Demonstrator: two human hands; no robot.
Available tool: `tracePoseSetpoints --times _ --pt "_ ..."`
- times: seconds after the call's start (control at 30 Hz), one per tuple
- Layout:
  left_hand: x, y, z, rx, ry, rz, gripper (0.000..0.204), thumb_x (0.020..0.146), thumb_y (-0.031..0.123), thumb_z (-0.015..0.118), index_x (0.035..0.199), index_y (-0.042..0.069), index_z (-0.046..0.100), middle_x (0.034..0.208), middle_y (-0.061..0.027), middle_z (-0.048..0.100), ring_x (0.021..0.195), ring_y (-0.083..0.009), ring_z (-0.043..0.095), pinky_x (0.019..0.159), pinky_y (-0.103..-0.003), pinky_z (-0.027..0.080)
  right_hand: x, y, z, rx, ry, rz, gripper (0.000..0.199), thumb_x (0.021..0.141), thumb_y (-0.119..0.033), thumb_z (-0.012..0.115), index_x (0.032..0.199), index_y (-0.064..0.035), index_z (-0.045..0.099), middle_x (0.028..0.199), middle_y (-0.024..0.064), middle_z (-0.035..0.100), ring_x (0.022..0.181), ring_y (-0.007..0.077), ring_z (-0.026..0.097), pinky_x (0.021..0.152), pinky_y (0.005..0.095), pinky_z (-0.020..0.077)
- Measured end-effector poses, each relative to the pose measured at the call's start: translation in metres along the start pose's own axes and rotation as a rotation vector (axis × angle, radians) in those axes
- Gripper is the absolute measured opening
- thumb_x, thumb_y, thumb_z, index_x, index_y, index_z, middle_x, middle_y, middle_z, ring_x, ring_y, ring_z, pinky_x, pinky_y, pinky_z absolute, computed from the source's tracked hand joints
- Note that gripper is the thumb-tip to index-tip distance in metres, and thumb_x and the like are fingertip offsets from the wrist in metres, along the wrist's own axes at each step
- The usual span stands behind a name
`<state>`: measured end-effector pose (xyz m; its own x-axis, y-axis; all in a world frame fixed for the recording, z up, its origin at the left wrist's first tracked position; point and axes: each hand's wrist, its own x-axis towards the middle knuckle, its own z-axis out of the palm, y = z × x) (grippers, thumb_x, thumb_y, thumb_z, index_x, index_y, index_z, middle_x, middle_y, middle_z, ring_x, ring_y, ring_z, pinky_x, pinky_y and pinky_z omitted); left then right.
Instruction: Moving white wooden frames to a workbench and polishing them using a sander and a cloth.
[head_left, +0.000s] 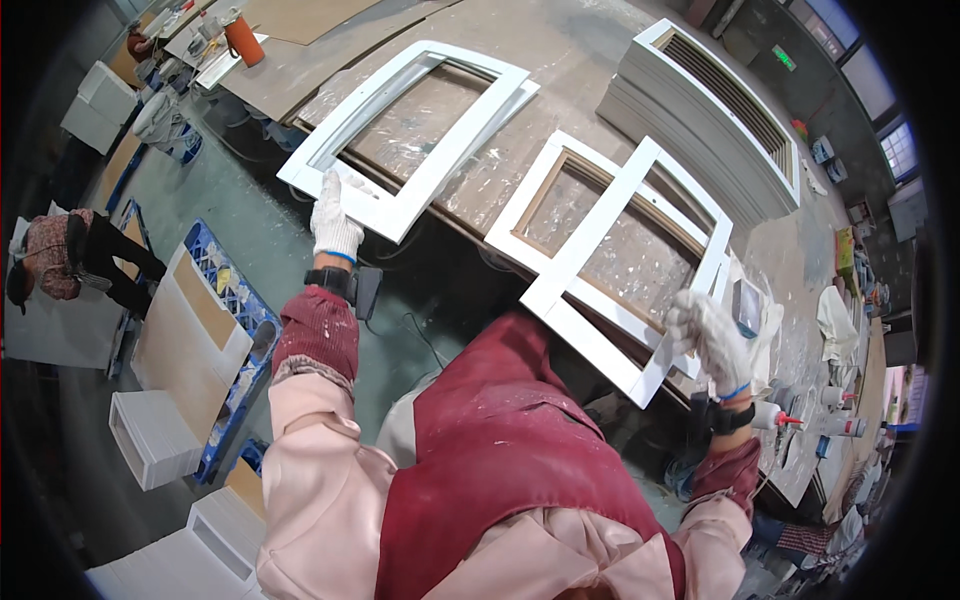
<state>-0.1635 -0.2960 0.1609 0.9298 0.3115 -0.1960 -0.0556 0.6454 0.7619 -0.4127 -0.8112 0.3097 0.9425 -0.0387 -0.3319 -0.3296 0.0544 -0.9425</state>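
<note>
White frames: two flat rectangular frames lie on the desk (560, 50), one to the left (415, 135) and one to the right (620, 265), well apart from each other.
Left frame: it juts over the desk's near edge, its open middle showing the paint-spattered top.
Right frame: it rests tilted across another white frame (540, 185) beneath it, one corner out past the edge.
Left hand (333, 220): gloved in white, fingers laid on the near rail of the left frame, not visibly wrapped around it.
Right hand (708, 335): gloved in white, closed on the near corner of the right frame.
Stack of louvred panels (715, 120): white, farther back on the desk.
Glue bottle (775, 415): just beside the right wrist.
Orange flask (243, 40): far left on another bench.
Floor: blue pallet (235, 300) with white boxes (150, 435); another person (70, 255) stands beyond.
</note>
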Motion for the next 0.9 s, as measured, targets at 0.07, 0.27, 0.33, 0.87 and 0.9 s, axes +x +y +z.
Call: tracePoseSetpoints --times 0.07,0.27,0.33,0.87,0.9 --pt "0.009 -0.008 0.010 -0.017 0.017 0.019 0.039 0.096 0.036 0.059 0.105 -0.002 0.056 0.081 -0.0114 0.060 0.071 -0.0252 0.060 0.067 -0.039 0.053 -0.010 0.015 -0.008 0.067 0.049 0.055 0.039 0.098 -0.036 0.053 0.118 -0.0013 0.055 0.094 0.0074 0.064 0.074 0.0139 0.063 0.061 0.0257 0.0535" --pt "0.025 -0.012 0.014 -0.030 -0.097 -0.062 0.032 0.095 0.035 0.061 0.097 0.003 0.057 0.079 -0.0099 0.062 0.068 -0.0242 0.061 0.064 -0.038 0.052 -0.026 0.033 -0.022 0.216 0.181 0.121 0.036 0.098 -0.033 0.055 0.115 -0.0019 0.055 0.093 0.0103 0.065 0.073 0.0164 0.065 0.059 0.0273 0.0545" --pt "0.032 -0.012 0.006 -0.050 -0.145 -0.098 0.031 0.095 0.035 0.062 0.097 0.004 0.057 0.079 -0.0095 0.061 0.068 -0.0239 0.061 0.064 -0.038 0.052 -0.025 0.034 -0.022 0.256 0.168 0.122 0.036 0.098 -0.033 0.055 0.115 -0.0019 0.055 0.093 0.0110 0.065 0.073 0.0176 0.065 0.059 0.0280 0.0547" --pt "0.046 0.007 0.020 0.506 -0.153 -0.309 0.068 0.086 0.049 0.067 0.130 -0.001 0.054 0.108 -0.0200 0.067 0.104 -0.0358 0.063 0.087 -0.043 0.051 -0.018 0.051 -0.011 0.409 0.130 0.132 0.032 0.098 -0.033 0.055 0.111 -0.0040 0.053 0.090 0.0081 0.060 0.071 0.0154 0.058 0.059 0.0251 0.0492" --pt "0.044 0.019 0.019 0.514 -0.148 -0.301 0.068 0.086 0.049 0.067 0.130 -0.001 0.054 0.108 -0.0200 0.067 0.104 -0.0358 0.063 0.087 -0.043 0.051 -0.020 0.051 -0.012 0.358 0.127 0.099 0.032 0.098 -0.034 0.055 0.111 -0.0047 0.053 0.090 0.0071 0.060 0.071 0.0151 0.058 0.059 0.0251 0.0492"
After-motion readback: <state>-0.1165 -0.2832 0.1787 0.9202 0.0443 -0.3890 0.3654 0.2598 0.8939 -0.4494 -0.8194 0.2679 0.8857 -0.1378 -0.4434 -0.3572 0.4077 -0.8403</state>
